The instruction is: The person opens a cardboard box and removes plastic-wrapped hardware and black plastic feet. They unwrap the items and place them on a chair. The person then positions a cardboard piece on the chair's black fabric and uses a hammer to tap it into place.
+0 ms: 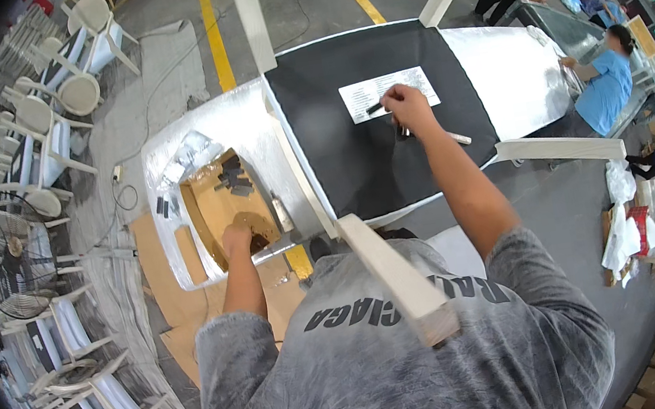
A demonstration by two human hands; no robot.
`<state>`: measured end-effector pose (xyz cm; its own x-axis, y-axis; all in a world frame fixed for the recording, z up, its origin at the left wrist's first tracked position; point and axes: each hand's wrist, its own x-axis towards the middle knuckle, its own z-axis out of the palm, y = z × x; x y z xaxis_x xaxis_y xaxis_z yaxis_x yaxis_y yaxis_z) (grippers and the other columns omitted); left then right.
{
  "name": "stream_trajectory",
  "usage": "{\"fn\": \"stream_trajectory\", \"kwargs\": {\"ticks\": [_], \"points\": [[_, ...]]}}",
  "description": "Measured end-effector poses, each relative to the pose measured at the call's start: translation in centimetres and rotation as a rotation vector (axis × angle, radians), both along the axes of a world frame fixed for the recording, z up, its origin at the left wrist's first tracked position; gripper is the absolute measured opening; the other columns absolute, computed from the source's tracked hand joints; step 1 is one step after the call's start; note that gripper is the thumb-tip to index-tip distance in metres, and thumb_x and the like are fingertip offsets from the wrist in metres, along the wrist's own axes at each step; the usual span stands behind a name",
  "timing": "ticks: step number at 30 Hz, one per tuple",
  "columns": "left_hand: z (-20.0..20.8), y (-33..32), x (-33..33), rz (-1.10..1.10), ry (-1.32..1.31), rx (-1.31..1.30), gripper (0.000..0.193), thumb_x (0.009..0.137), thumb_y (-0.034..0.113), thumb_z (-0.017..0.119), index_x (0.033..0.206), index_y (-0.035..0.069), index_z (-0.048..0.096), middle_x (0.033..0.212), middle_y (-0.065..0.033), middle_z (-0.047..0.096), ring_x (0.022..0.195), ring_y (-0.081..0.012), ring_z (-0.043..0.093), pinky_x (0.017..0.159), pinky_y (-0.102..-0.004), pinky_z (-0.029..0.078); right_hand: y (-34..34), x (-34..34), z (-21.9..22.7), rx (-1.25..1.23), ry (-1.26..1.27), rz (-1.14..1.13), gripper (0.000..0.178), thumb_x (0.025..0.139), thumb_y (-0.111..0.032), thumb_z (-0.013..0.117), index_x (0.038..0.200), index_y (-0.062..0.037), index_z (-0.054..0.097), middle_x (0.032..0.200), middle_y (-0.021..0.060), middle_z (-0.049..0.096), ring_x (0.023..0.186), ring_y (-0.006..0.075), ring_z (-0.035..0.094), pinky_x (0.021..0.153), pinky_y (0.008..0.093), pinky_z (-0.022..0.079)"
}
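Note:
An upturned seat frame with a black cloth underside (318, 135) lies before me, its pale wooden legs (390, 271) pointing up. On the cloth rests a white printed sheet (415, 87). My right hand (412, 109) is over this sheet, fingers pinched on a small black piece (375, 107). Just below that hand, a thin pale stick-like thing (458, 138) lies on the cloth. To the left, my left hand (237, 237) reaches into an open cardboard box (188, 198), among small brown, shiny bits; its fingertips are hidden. Black rectangular pieces (235, 179) are heaped at the box's far end.
The box stands on a silvery-wrapped surface (250, 115), beside a white tube (282, 212) and a plastic bag (190, 152). Pale chairs (77, 97) crowd the left. A black fan (14, 246) stands there. A co-worker in blue (606, 89) works at the right.

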<state>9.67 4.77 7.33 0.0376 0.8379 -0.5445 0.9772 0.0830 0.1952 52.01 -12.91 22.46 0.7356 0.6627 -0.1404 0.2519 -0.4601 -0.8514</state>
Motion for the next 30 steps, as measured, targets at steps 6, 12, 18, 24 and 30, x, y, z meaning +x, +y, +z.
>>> {"fn": "stream_trajectory", "kwargs": {"ticks": [6,12,18,24,30], "points": [[3.7,-1.0,0.9,0.131,-0.207,0.318,0.031,0.081,0.028,0.065,0.097,0.002,0.071,0.098,-0.0199,0.072,0.089,-0.035,0.069,0.082,-0.0425,0.052,7.4,11.3,1.6,0.095,0.023,-0.004,0.016,0.088,-0.016,0.065,0.093,-0.0029,0.073,0.073,0.0046,0.07,0.054,0.0115,0.063,0.05,0.0292,0.05],[16.3,-4.4,-2.5,0.004,-0.61,0.416,0.011,0.081,0.008,0.062,0.08,-0.002,0.06,0.067,-0.0067,0.055,0.068,-0.0143,0.054,0.063,-0.0305,0.045,12.9,18.7,0.7,-0.01,0.03,0.187,0.016,0.091,-0.014,0.062,0.098,-0.0026,0.071,0.079,0.0051,0.072,0.056,0.013,0.065,0.049,0.03,0.051],[47.1,-13.7,9.0,-0.252,0.094,0.376,0.009,0.07,-0.006,0.058,0.071,-0.002,0.05,0.069,-0.0105,0.048,0.055,-0.0227,0.048,0.05,-0.0327,0.036,12.8,20.3,-0.9,-0.006,-0.192,0.595,0.021,0.087,-0.015,0.07,0.104,-0.0035,0.065,0.086,0.011,0.071,0.071,0.0249,0.068,0.064,0.0373,0.053],[50.5,-7.1,27.5,-0.851,0.218,0.351,0.015,0.069,0.001,0.069,0.077,0.003,0.056,0.077,-0.0131,0.053,0.067,-0.0349,0.059,0.057,-0.0441,0.045,12.3,22.2,-1.4,0.091,-0.435,0.679,0.02,0.084,-0.012,0.07,0.102,-0.0066,0.063,0.094,0.0149,0.066,0.092,0.0355,0.064,0.082,0.0439,0.051],[30.8,2.5,41.5,-1.06,-0.3,0.348,0.012,0.079,0.009,0.066,0.085,0.004,0.058,0.08,-0.0135,0.056,0.075,-0.0354,0.059,0.067,-0.0442,0.047,11.3,23.4,-1.6,0.2,-0.45,0.676,0.021,0.084,-0.012,0.068,0.103,-0.0044,0.063,0.095,0.0158,0.066,0.091,0.0372,0.064,0.08,0.0451,0.052]]}}
